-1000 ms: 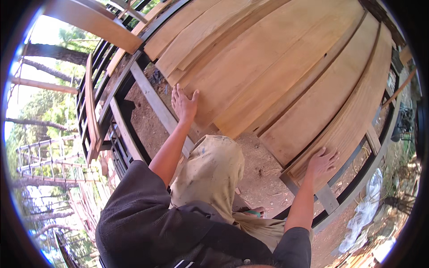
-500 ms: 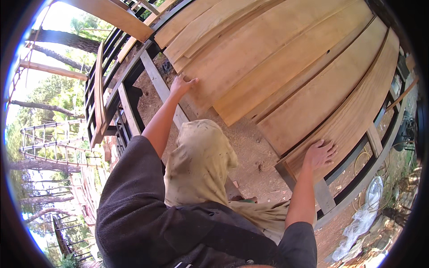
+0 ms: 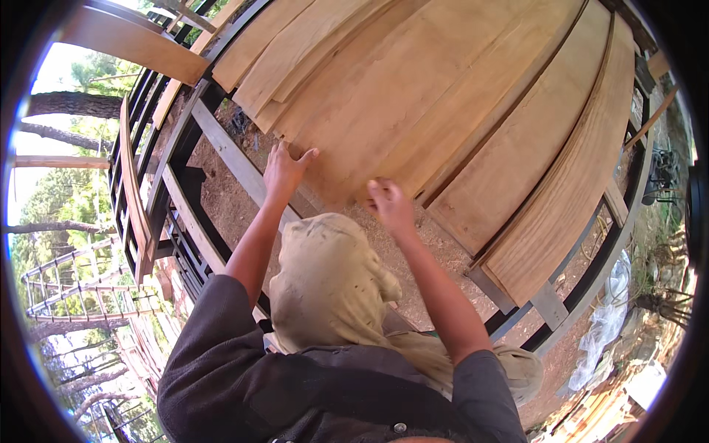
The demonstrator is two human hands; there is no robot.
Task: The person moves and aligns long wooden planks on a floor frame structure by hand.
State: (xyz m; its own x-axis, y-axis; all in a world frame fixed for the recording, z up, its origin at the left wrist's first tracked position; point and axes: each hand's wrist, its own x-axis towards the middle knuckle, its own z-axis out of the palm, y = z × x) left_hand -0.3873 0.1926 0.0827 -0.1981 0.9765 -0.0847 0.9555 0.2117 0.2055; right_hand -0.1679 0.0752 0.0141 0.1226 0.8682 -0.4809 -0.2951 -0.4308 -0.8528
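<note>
Several long, wide wooden boards lie side by side in front of me. At the near left end of a wide board (image 3: 347,133), my left hand (image 3: 284,173) has its fingers stretched along the edge and the thumb spread apart. Close to it, my right hand (image 3: 391,209) is curled at the near end of the boards, its fingertips closed over a board's end corner and slightly blurred. Its fingers partly hide that corner. Farther right lie another board (image 3: 517,159) and a strongly grained board (image 3: 565,199), both out of my hands.
A dark metal frame with grey wooden crosspieces (image 3: 233,155) runs under and beside the boards. Khaki cloth (image 3: 332,273) covers my raised knee. Brown soil shows below. Clear plastic sheeting (image 3: 607,317) lies at right; trees and a rope net (image 3: 74,284) stand at left.
My right hand has left the grained board at the right and come across to the near end of the middle boards, beside my left hand. The whole view has shifted slightly.
</note>
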